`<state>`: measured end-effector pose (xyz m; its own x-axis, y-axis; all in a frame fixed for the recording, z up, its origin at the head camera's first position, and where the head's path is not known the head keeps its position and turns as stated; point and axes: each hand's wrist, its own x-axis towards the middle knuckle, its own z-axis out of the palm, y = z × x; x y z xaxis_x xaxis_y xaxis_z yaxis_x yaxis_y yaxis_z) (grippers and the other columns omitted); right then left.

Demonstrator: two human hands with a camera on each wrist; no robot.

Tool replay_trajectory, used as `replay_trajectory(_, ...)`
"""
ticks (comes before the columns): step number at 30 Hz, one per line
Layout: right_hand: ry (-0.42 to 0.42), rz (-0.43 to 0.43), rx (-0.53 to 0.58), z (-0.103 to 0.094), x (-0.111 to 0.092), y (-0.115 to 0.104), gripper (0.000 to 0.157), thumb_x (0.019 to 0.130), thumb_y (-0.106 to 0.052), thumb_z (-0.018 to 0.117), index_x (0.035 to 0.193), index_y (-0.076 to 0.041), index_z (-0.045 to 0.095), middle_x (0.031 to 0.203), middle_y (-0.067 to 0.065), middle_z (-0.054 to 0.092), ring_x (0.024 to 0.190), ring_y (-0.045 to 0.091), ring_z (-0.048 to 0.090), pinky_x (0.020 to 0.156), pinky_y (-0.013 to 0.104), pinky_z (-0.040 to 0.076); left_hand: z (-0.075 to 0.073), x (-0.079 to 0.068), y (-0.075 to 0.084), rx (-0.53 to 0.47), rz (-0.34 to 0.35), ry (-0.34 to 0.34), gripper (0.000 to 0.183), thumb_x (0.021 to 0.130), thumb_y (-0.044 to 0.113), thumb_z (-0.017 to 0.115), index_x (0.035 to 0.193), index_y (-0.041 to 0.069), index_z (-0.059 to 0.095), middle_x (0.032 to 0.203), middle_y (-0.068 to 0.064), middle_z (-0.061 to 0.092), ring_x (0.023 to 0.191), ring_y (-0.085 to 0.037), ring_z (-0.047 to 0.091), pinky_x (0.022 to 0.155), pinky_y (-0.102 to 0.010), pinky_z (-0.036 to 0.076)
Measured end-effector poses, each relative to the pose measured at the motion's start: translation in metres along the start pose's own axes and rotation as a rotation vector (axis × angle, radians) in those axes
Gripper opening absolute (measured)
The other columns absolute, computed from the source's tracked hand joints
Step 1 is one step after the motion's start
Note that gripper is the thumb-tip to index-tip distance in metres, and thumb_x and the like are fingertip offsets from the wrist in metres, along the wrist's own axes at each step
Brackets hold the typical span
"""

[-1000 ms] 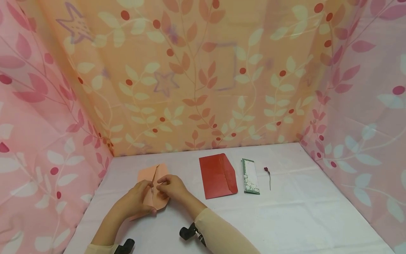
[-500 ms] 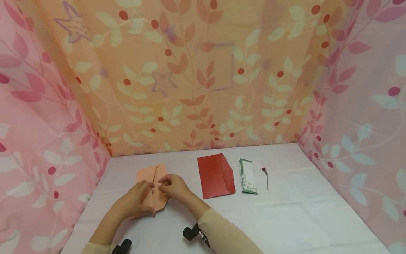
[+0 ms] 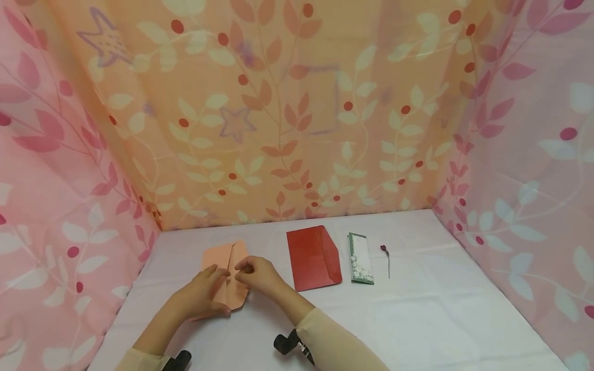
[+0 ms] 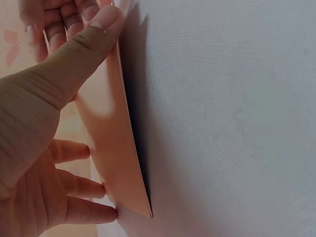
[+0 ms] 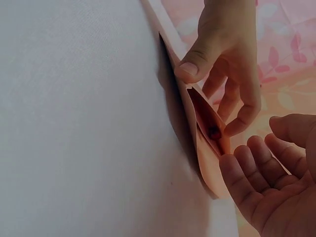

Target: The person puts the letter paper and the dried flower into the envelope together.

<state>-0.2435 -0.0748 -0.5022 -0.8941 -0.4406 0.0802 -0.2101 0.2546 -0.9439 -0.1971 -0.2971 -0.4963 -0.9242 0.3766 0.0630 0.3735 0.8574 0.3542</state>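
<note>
A peach envelope (image 3: 215, 253) lies at the left of the white table, its seam facing up and one edge raised off the cloth. My left hand (image 3: 197, 296) grips it, thumb along the near edge and fingers over the top by the seam. In the right wrist view the mouth of the envelope gapes, and a small dark red thing (image 5: 214, 132) shows inside. My right hand (image 3: 259, 274) is at the envelope's right side, fingers loosely bent, with nothing between thumb and fingers. One of its fingertips (image 5: 228, 163) is right at the envelope's edge.
To the right, a red envelope (image 3: 308, 260) lies with its flap outward. Beyond it come a green-edged floral card (image 3: 361, 260) and a small dried red rose (image 3: 388, 263) on a thin stem. Patterned cloth walls (image 3: 278, 129) stand behind and at both sides.
The peach envelope and both hands have shifted slightly right, closer to the red envelope. The left hand keeps its grip. The view has drifted a little.
</note>
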Motion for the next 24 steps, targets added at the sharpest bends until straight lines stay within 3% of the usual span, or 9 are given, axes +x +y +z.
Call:
replay_trajectory(8, -0.008, 0.000, -0.028, -0.013, -0.012, -0.004, 0.025, 0.092, -0.018, 0.074, 0.114, -0.007, 0.072, 0.086, -0.008, 0.068, 0.073, 0.004, 0.063, 0.065, 0.020, 0.055, 0.003, 0.004, 0.000, 0.040, -0.002, -0.022, 0.099, 0.064, 0.066, 0.087, 0.141, 0.014, 0.052, 0.148, -0.040, 0.041, 0.130, -0.066, 0.043, 0.104, -0.075, 0.037)
replay_trajectory(18, 0.011, -0.053, -0.091, -0.028, -0.026, -0.005, 0.022, 0.093, -0.020, 0.073, 0.112, -0.010, 0.073, 0.089, -0.010, 0.069, 0.078, 0.002, 0.062, 0.067, 0.019, 0.055, 0.004, 0.007, 0.003, 0.048, -0.028, -0.047, 0.103, 0.065, 0.070, 0.084, 0.145, 0.015, 0.050, 0.150, -0.039, 0.039, 0.127, -0.071, 0.040, 0.099, -0.077, 0.040)
replay_trajectory(24, 0.019, -0.081, -0.134, -0.038, -0.036, -0.006, 0.021, 0.093, -0.022, 0.073, 0.112, -0.012, 0.073, 0.091, -0.012, 0.069, 0.083, 0.001, 0.062, 0.073, 0.019, 0.053, 0.007, 0.010, 0.001, 0.057, -0.030, -0.038, 0.103, 0.067, 0.072, 0.082, 0.147, 0.017, 0.048, 0.152, -0.034, 0.040, 0.133, -0.062, 0.043, 0.098, -0.073, 0.045)
